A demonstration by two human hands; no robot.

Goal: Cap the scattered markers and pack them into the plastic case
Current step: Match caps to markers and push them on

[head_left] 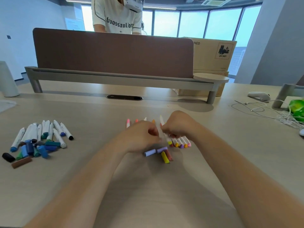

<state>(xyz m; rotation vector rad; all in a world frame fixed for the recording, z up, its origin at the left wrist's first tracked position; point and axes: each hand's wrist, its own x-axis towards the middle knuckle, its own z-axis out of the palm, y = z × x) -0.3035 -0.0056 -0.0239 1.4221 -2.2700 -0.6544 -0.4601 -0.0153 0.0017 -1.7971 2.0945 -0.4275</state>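
In the head view, mid-frame over the worktop (98,111), the right hand (178,125) curls round a white marker (162,127) while the left hand (139,137) pinches its lower end, seemingly a capping step; next calls for seating a cap from the loose caps (158,153) just below, with no plastic case in sight.

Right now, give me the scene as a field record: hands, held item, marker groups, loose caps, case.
left hand: fingers curled at the held marker's lower part; grip blurred
right hand: pinches white marker
warm-colour markers: row on the table, partly under both hands
loose caps: lilac, purple, yellow, brown, just in front of the hands
cool-colour pile: blue, green, black markers with loose caps mixed in, far left
plastic case: not in view
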